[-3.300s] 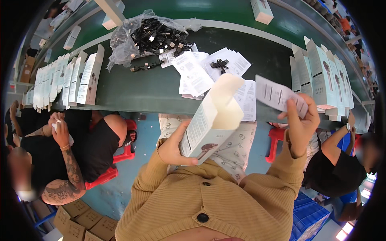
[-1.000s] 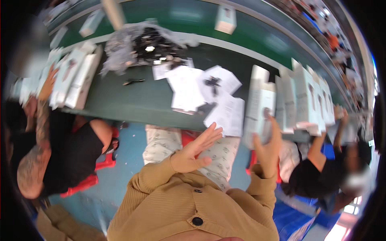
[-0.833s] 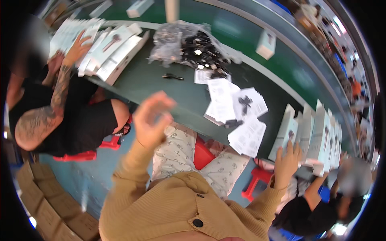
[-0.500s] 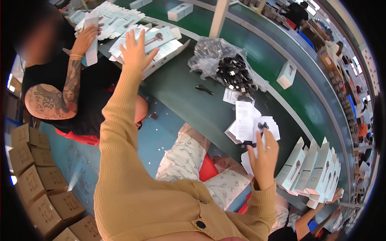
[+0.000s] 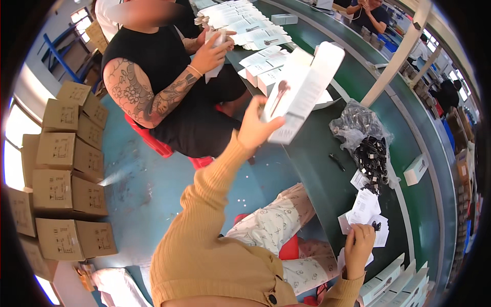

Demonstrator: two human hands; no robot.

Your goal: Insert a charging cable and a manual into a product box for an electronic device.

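Observation:
My left hand point(image 5: 255, 125) grips the lower end of an open white carton point(image 5: 303, 100) with a brush-like picture on its side. The carton is raised and tilted above the table edge, its top flap standing up. My right hand point(image 5: 359, 248) is at the stack of white printed leaflets point(image 5: 366, 205), fingers bent together on a leaflet's edge. Beside those fingertips a small black cable point(image 5: 377, 225) lies on the papers. Just beyond the leaflets, a heap of black cables point(image 5: 372, 158) spills from a clear plastic bag point(image 5: 353, 125).
Several white cartons point(image 5: 391, 281) stand at the near right. More cartons point(image 5: 255, 28) are spread at the far end, beside a seated co-worker point(image 5: 153, 102) handling one. A loose cable point(image 5: 337, 162) lies on the table point(image 5: 319, 179). A green conveyor point(image 5: 434, 197) runs behind; brown boxes point(image 5: 71, 187) are stacked left.
My left hand, open and spread over the cartons before, now holds one raised carton. My right hand has drawn its fingers together at the leaflets. The view has swung left.

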